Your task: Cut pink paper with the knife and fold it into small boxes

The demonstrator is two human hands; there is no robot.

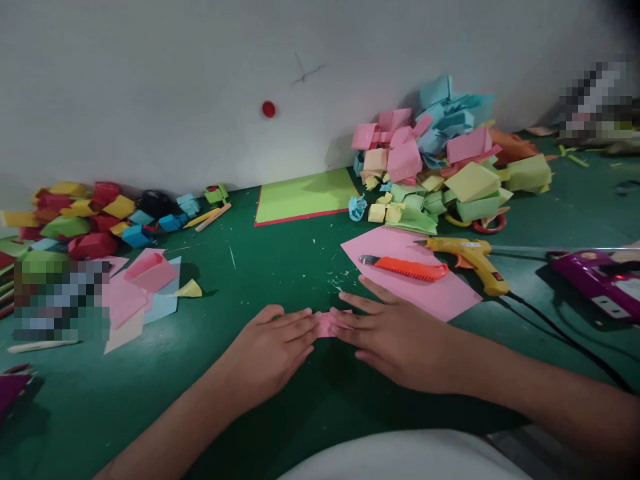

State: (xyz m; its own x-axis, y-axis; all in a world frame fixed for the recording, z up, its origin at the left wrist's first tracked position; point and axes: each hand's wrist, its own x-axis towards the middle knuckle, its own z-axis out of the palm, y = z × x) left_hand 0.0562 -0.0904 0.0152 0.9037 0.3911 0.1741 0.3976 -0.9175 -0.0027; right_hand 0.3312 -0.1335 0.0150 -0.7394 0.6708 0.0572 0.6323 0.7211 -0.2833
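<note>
The fingers of my left hand, close together, and my right hand, spread, rest on opposite ends of a small pink paper on the green bench, probably steadying it, an orange cutter lying near on a pink sheet.

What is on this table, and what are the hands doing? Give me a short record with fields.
Left hand: touching one end of small pink paper
Right hand: fingers spread, touching its other end
Surface: green table
Tools: orange cutter on pink sheet; yellow glue gun
Piles: coloured folded papers, left and right
</note>
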